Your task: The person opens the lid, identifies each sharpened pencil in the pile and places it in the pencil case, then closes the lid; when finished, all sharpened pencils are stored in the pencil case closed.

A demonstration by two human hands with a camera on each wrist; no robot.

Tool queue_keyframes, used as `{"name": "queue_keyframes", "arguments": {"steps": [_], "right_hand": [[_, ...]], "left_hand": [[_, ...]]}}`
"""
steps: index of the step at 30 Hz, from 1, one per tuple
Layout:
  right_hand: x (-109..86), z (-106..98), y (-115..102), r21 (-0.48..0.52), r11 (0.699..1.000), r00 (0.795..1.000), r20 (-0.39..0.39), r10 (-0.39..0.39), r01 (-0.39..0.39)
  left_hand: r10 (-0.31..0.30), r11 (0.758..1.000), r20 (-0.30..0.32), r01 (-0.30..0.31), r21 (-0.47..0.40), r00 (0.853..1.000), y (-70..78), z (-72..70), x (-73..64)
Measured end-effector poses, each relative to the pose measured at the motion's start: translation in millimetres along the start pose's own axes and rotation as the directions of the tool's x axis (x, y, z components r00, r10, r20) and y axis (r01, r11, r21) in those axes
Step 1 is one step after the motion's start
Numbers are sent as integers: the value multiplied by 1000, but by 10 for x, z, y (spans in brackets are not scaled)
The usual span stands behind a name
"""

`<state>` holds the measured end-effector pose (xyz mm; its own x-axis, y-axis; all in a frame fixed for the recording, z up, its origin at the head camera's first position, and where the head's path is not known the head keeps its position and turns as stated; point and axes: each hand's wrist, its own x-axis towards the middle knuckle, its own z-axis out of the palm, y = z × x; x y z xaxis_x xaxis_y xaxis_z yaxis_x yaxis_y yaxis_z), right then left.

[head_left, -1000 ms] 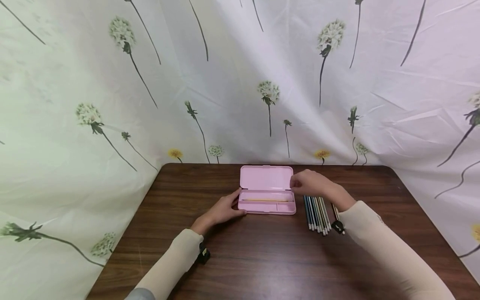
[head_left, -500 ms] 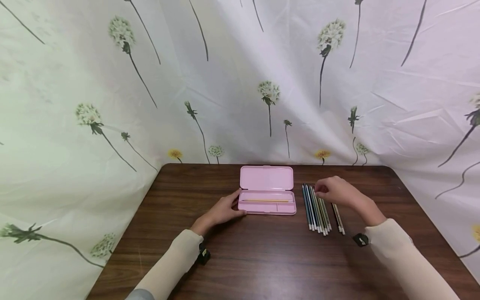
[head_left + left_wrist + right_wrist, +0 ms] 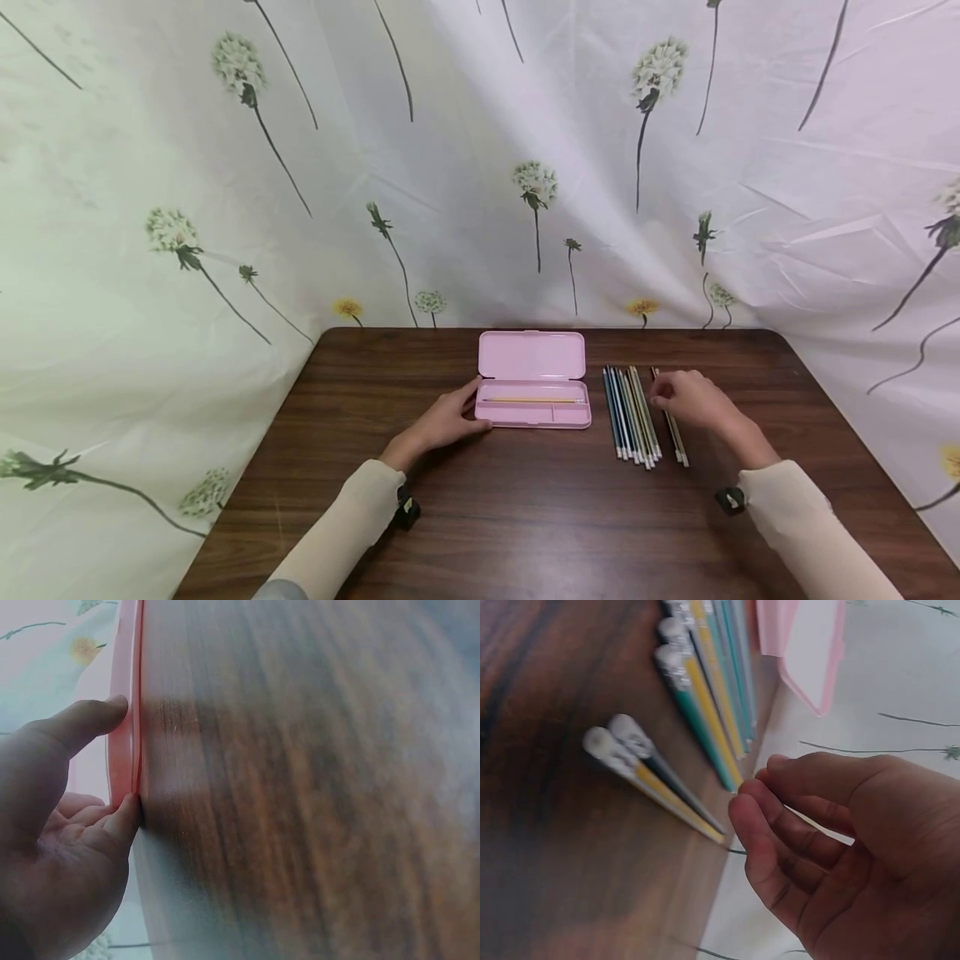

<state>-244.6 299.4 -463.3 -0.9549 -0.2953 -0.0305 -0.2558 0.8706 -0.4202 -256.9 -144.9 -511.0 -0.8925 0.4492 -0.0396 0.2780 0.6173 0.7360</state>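
An open pink pencil case (image 3: pixel 531 356) lies on the table with its lid back. One yellow pencil (image 3: pixel 528 401) lies lengthwise in it. My left hand (image 3: pixel 442 418) grips the case's left end, with the thumb (image 3: pixel 105 716) at its wall and the other fingers around the corner. My right hand (image 3: pixel 693 400), fingers loosely bent and holding nothing, is over the far part of two pencils (image 3: pixel 677 437), one yellow and one black. To their left lies a row of several pencils (image 3: pixel 705 697), blue, green and yellow, with white erasers toward me.
The dark wooden table (image 3: pixel 525 517) ends at a hanging white cloth (image 3: pixel 450 167) printed with dandelions. A small black device (image 3: pixel 407 510) is worn at the left wrist, another black device (image 3: pixel 730 500) at the right.
My right hand has moved from the case's right side, across the row of pencils, to the two separate pencils further right. The left hand has stayed at the case.
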Motion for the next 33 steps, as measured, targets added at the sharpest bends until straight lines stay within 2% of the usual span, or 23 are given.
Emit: {"name": "queue_keyframes", "arguments": {"steps": [6,12,20,24,33], "right_hand": [[15,150,78,23,999,999,1,33,-33],[36,246,95,2,997,997,5,74,-74],[22,237,18,22,986,986,-10,166,-166],[30,237,-31,44,979,980,3,197,-197],[61,242,-107,27,967,967,31,254,-255]], "left_hand": [[-4,1000,4,4,-8,1000,7,9,-4],[-3,1000,0,3,0,1000,2,14,-4],[-13,1000,-1,13,-10,1000,13,7,-6],[-15,1000,2,15,-11,1000,6,5,-1],[-12,1000,0,12,-19,1000,0,3,-7]]}}
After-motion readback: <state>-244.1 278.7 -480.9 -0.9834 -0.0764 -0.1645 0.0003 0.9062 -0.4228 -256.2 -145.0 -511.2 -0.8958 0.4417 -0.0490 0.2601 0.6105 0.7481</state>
